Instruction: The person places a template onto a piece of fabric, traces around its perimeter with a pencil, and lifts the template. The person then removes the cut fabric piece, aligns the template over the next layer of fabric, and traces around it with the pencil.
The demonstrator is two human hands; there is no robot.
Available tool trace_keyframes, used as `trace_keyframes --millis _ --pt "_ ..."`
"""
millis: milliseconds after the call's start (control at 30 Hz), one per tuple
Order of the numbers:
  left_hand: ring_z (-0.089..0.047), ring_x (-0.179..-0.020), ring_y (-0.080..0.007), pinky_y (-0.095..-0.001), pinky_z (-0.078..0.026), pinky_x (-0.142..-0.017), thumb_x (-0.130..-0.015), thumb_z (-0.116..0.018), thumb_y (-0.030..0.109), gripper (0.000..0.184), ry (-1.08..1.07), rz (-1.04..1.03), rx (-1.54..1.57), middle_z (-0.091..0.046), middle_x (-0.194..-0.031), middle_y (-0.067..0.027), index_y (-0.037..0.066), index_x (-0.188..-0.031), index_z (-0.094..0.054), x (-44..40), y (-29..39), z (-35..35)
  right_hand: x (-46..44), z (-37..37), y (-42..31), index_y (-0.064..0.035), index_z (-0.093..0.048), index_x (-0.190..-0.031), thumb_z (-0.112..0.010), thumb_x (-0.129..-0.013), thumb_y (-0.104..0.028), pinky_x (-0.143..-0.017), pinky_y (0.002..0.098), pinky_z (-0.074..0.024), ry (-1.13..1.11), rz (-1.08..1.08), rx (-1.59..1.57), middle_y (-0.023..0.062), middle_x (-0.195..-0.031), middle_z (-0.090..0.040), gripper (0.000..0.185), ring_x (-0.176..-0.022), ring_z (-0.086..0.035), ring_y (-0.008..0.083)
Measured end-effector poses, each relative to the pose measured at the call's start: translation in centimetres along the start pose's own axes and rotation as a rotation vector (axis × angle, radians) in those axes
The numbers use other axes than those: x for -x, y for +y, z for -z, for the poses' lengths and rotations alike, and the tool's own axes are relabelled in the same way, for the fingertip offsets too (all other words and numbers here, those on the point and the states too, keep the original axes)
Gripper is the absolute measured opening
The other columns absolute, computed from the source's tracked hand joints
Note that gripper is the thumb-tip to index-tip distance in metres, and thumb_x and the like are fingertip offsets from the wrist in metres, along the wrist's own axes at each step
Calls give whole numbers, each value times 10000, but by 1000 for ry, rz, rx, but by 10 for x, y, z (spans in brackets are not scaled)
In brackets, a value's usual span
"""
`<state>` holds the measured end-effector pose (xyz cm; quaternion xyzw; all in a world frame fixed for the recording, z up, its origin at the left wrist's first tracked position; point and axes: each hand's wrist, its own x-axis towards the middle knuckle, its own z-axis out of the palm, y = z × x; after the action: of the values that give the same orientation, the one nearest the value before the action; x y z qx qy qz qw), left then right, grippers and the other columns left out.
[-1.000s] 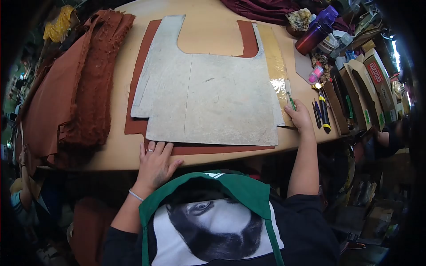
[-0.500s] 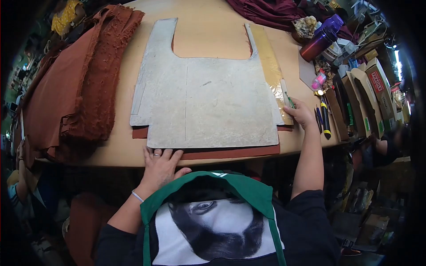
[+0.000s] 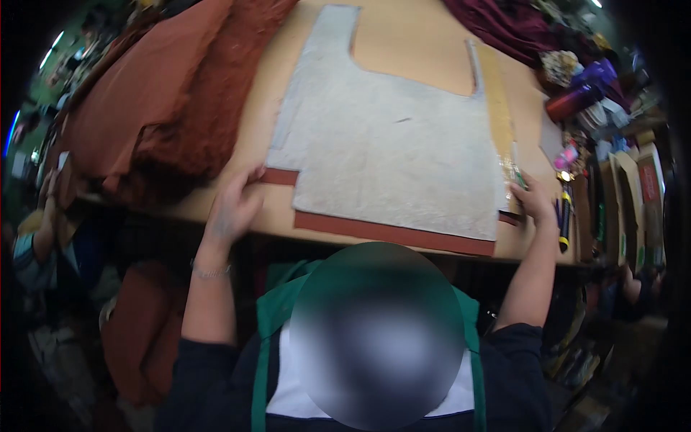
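Observation:
A large pale grey pattern template with a U-shaped cutout lies flat on the table. Rust-red fabric shows beneath its lower edge and at its stepped left corner. My left hand, somewhat blurred, is at that left corner with its fingers apart, fingertips by the fabric's edge. At the template's right side, my right hand has its fingers closed round a thin green pen. Those fingers lie beside the lower end of a yellow strip running along the template.
Thick stacks of rust-red fabric fill the table's left side. Maroon cloth lies at the back. Along the right are a bottle, a yellow-and-black cutter and cardboard boxes. Another person's arm shows at far left.
My left hand has moved from the lower edge up to the template's left corner. The view has shifted and tilted; more fabric shows under the lower edge. My right hand keeps the pen.

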<state>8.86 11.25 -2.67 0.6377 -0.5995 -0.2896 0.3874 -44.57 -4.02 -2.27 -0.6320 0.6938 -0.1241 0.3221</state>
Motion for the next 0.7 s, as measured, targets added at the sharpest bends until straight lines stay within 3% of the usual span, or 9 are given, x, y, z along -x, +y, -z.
trace_keyframes --millis 67,133,200,333,500,567,633,700 --pt "-585 -840 -202 -301 -459 -730 -749 -517 65 265 152 30 -23 -580 -931 -148 -19 -998 -554 -27 19 -1 6 -2 -10 -22 -420 -1226 -583 -774 -125 -821 270 -401 23 5 -49 107 -1029 -577 492 -909 -532 153" --pt "-588 -835 -229 -309 -453 -728 -760 -540 147 266 171 75 -97 -589 -916 -149 -2 -979 -567 -54 20 -7 6 -3 -13 -23 -409 -1236 -561 -783 -99 -821 261 -400 -15 -57 -191 103 -1046 -566 484 -913 -532 154" --pt "-581 -849 -261 -316 -452 -742 -742 -580 250 350 135 74 -190 -586 -946 -168 -8 -978 -567 -80 13 -14 7 -4 -16 -10 -397 -1240 -549 -789 -89 -830 257 -395 -42 -61 -241 108 -1060 -558 483 -922 -530 156" --pt "-581 -730 -186 -272 -456 -683 -682 -670 294 484 86 219 -338 -596 -815 -124 -53 -998 -550 -111 10 -22 1 -5 -7 13 -386 -1239 -539 -796 -88 -852 258 -381 -13 -6 -181 125 -1078 -547 479 -952 -522 166" --pt "-545 -639 -119 -234 -460 -562 -664 -721 184 396 112 189 -12 -569 -760 -91 -57 -906 -521 -129 4 -15 -1 -8 -4 -15 -395 -1242 -547 -792 -107 -863 276 -375 23 12 -111 144 -1091 -548 484 -981 -522 191" --pt "-595 -684 -183 -302 -501 -591 -685 -688 147 384 -4 317 386 -588 -789 -130 -64 -947 -503 -123 28 -7 6 -7 -18 -35 -403 -1242 -552 -790 -125 -861 279 -376 46 12 13 144 -1078 -557 484 -976 -526 193" --pt "-597 -694 -175 -313 -516 -585 -734 -633 87 292 -68 422 586 -578 -818 -127 -56 -941 -486 -118 39 -6 10 -7 -22 -50 -411 -1239 -557 -788 -140 -861 282 -376 61 -11 47 146 -1065 -563 483 -972 -529 196" --pt "-597 -718 -182 -319 -517 -613 -768 -602 123 324 -170 506 622 -573 -873 -123 -52 -1005 -467 -112 32 -7 10 -9 -23 -58 -417 -1236 -562 -787 -154 -863 285 -375 65 -46 -12 148 -1051 -569 481 -969 -531 203"
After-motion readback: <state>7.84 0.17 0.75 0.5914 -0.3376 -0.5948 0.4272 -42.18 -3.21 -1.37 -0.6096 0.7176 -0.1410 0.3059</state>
